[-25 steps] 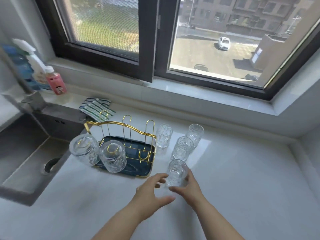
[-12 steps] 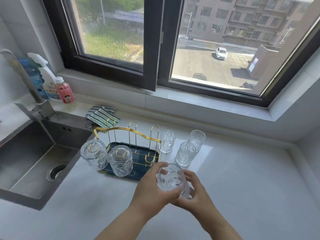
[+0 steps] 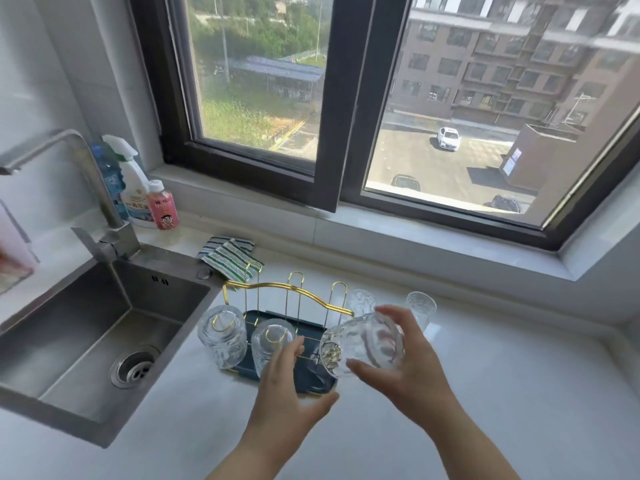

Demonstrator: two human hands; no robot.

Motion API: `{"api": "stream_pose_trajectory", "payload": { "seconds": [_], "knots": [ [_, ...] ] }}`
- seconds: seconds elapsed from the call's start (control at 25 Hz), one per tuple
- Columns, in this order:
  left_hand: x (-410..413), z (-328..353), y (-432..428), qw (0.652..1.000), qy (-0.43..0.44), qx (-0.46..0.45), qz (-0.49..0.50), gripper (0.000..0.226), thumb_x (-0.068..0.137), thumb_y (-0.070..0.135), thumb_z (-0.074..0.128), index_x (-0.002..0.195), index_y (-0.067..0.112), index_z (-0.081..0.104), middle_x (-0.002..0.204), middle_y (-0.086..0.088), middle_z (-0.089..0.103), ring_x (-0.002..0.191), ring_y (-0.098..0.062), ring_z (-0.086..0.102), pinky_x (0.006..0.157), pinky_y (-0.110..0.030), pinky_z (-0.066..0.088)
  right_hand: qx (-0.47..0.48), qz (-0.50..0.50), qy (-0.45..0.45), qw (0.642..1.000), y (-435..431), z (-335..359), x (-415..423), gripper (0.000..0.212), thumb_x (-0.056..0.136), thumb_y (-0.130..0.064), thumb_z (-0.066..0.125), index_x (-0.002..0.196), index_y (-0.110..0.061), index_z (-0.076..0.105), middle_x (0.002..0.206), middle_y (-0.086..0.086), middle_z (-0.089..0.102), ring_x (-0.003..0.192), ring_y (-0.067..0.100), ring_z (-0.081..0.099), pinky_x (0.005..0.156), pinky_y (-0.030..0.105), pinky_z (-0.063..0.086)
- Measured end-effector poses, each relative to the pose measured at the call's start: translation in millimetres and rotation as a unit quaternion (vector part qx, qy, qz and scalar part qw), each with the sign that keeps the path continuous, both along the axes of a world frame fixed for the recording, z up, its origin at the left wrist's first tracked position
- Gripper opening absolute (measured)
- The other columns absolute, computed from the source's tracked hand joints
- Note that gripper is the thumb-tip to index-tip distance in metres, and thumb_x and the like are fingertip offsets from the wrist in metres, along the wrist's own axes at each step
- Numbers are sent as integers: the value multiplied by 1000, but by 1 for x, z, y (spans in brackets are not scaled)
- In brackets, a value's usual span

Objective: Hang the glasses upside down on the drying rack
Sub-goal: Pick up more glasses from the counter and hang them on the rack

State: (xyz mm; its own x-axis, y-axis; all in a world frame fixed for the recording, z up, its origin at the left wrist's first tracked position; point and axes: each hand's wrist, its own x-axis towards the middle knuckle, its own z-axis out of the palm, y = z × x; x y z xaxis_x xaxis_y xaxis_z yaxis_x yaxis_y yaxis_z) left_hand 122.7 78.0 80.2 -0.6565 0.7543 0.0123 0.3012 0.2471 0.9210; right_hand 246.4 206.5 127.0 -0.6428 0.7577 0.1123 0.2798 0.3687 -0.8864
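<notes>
A ribbed clear glass [image 3: 363,344], tipped sideways over the gold-wire drying rack [image 3: 287,327] (two glasses already inverted on it), is gripped by the right hand [image 3: 405,365], while the left hand [image 3: 291,386] is spread empty beside it, near the white surface's [image 3: 502,393] back edge.

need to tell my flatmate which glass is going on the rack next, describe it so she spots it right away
On the white counter beside the sink, find the gold wire drying rack. Just above its right end, the glass is in the right hand, tipped sideways, unlike the two already upside down on the rack and those standing behind.
</notes>
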Motion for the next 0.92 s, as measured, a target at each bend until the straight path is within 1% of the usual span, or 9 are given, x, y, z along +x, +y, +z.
{"api": "stream_pose_trajectory", "payload": {
  "seconds": [0.08, 0.16, 0.24, 0.44, 0.52, 0.64, 0.72, 0.8, 0.92],
  "knots": [
    [-5, -2, 1, 999, 40, 0, -2, 87, 66, 34, 79, 136, 32, 28, 129, 16, 39, 121, -3, 35, 100, -19, 29, 90, 40, -57, 994, -3, 0, -21, 71, 55, -26, 82, 114, -44, 45, 114, -23, 49, 101, -6, 51, 83, -1, 35],
    [-11, -4, 7, 997, 76, -6, -20, 89, 69, 35, 77, 139, 31, 22, 139, 14, 35, 128, -6, 30, 108, -25, 29, 109, 44, -94, 989, -9, -13, -38, 76, 59, -24, 79, 124, -38, 42, 119, -13, 45, 104, 1, 49, 86, 7, 35],
    [-17, -4, 14, 993, 107, -27, -50, 93, 72, 35, 73, 142, 32, 12, 145, 15, 29, 134, -9, 24, 112, -28, 22, 92, 17, -107, 990, -15, -32, -47, 84, 62, -23, 78, 133, -31, 35, 121, -11, 43, 110, 6, 48, 87, 13, 35],
    [-20, -6, 26, 963, 218, -111, -113, 91, 76, 36, 58, 142, 32, -5, 145, 15, 28, 132, 0, 19, 112, -29, -3, 2, -28, -88, 996, -16, -62, -50, 92, 59, -20, 80, 136, -24, 30, 126, -13, 42, 110, -2, 41, 81, 2, 32],
    [-17, -12, 30, 936, 314, -132, -91, 95, 71, 41, 60, 145, 20, 5, 144, 8, 33, 134, 0, 25, 110, -33, -9, -19, -22, -81, 996, -16, -65, -47, 89, 59, -19, 80, 134, -24, 32, 125, -11, 44, 109, -2, 42, 80, -1, 32],
    [-9, -9, 31, 881, 432, -184, -59, 97, 46, 50, 78, 128, 7, 50, 123, -6, 61, 123, -16, 51, 106, -41, -12, -42, 4, -64, 997, -16, -69, -39, 87, 63, -24, 80, 134, -26, 30, 128, -13, 42, 113, -4, 41, 86, 0, 31],
    [-7, -10, 33, 876, 443, -182, -54, 93, 37, 45, 83, 120, 10, 59, 113, -3, 67, 117, -25, 57, 107, -43, -12, -54, 29, -62, 996, -14, -70, -32, 87, 66, -31, 79, 136, -28, 27, 129, -20, 38, 119, -5, 38, 92, 3, 28],
    [-7, -8, 32, 876, 436, -197, -60, 90, 22, 47, 87, 102, 10, 70, 93, -2, 74, 100, -25, 67, 106, -45, 0, -51, 39, -64, 996, -10, -72, -20, 83, 68, -34, 77, 135, -29, 29, 130, -22, 38, 122, -5, 37, 100, 9, 28],
    [-4, 0, 33, 875, 419, -230, -75, 89, 34, 59, 84, 107, 10, 67, 98, -3, 72, 107, -27, 63, 107, -44, -5, -66, -12, -35, 997, 6, -81, 5, 62, 74, -25, 75, 125, -28, 40, 127, -12, 48, 119, 1, 44, 99, 20, 33]
  ]
}}
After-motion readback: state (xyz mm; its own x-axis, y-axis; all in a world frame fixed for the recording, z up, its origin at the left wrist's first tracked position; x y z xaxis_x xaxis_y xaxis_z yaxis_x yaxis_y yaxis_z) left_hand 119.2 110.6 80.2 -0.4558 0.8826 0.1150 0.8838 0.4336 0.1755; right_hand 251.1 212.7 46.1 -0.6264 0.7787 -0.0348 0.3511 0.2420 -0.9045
